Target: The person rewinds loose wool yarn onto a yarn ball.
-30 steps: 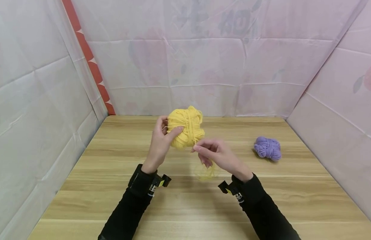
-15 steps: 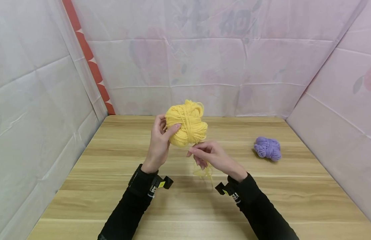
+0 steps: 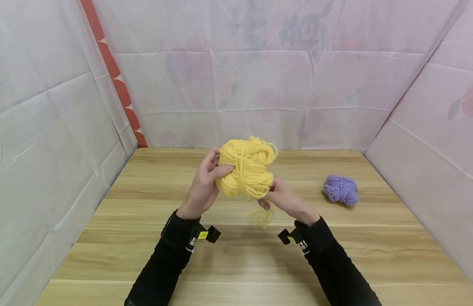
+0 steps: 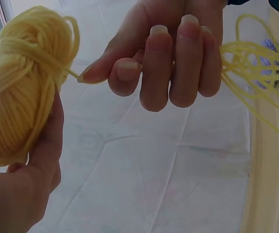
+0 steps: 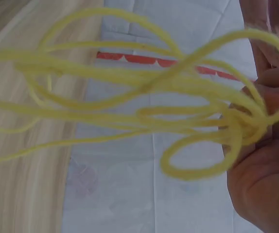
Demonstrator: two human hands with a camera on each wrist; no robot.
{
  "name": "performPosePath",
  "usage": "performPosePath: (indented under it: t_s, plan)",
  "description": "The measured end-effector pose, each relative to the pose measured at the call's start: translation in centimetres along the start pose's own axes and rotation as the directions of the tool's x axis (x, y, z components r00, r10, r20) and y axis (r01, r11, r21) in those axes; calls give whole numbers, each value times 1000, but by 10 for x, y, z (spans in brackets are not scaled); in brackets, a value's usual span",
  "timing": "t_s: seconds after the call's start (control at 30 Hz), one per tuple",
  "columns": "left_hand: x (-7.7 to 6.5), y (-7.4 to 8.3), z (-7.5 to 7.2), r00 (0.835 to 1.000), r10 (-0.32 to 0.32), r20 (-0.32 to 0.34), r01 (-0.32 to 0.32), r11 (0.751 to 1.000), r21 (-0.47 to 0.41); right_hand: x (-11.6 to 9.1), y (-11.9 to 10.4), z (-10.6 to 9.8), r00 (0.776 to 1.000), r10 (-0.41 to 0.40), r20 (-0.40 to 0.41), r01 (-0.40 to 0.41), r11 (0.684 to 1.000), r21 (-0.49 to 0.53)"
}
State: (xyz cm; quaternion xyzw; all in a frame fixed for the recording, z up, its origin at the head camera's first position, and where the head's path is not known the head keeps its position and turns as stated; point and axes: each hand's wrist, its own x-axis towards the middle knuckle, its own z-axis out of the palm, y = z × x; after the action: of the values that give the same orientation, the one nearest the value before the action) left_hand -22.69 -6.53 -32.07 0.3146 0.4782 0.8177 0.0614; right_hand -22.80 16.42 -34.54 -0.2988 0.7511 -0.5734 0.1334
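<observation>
A skein of yellow yarn (image 3: 245, 170) is held up above the table by my left hand (image 3: 205, 185), its thumb across the front and its fingers behind. Below and right of the skein is my right hand (image 3: 286, 199), partly hidden by it in the head view. In the left wrist view the right hand (image 4: 171, 58) has curled fingers round a yellow strand that runs to the skein (image 4: 27, 82). Loose loops of yellow yarn (image 5: 198, 116) hang from the right hand's palm and fill much of the right wrist view.
A smaller skein of purple yarn (image 3: 341, 189) lies on the wooden table (image 3: 236, 263) at the right. Pale printed sheets (image 3: 259, 85) form walls at the back and both sides. A red strip (image 3: 114, 72) runs down the back left corner.
The yellow skein has turned and shifted slightly right, so it now covers part of the right hand. The right hand's fingertips have gone behind its lower edge. The purple skein stays put.
</observation>
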Motion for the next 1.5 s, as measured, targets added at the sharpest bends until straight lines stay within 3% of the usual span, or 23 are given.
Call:
performPosePath:
  t_s: [0.17,0.27,0.37,0.43,0.53,0.63,0.7,0.8,0.87,0.93,1.0,1.17,1.33,1.5]
  plan:
    - [0,-1,-2,994,-47,99,42,998,48,-9,-2,-15,1000,10,-19,-9,998,67]
    - [-1,0,-5,988,-81,134,64,990,130,-12,-6,-22,1000,-3,-19,5,995,103]
    - [-2,1,-8,981,-118,154,76,964,254,-14,-10,-26,999,-10,-42,15,992,122]
    - [-2,1,-8,976,-145,160,80,930,358,-15,-12,-27,997,9,-83,2,991,136]
    - [-1,0,-6,970,-195,146,93,849,520,-15,-15,-26,990,24,-140,-1,987,161]
    - [1,-3,-3,972,-221,82,117,755,645,-15,-17,-25,987,-4,-164,34,983,183]
    - [2,-6,-2,976,-217,27,138,707,694,-15,-18,-24,985,-31,-173,63,981,182]
    - [3,-9,-3,982,-179,-55,160,654,739,-16,-19,-23,980,-74,-186,103,983,149]
    - [4,-11,-3,983,-154,-98,175,640,748,-16,-19,-21,976,-93,-194,117,987,114]
    - [4,-11,-3,981,-134,-143,196,636,747,-16,-21,-19,974,-110,-201,127,989,77]
    - [5,-11,-4,977,-113,-178,209,651,730,-15,-24,-15,972,-108,-207,116,993,28]
    - [5,-11,-5,965,-70,-252,219,744,632,-13,-28,-3,975,-86,-204,74,995,-65]
    - [6,-12,-5,953,-25,-303,185,838,514,-10,-26,6,986,-84,-141,74,995,-71]
    - [6,-12,-5,942,23,-336,128,899,418,-6,-23,11,990,-110,-87,105,992,-66]
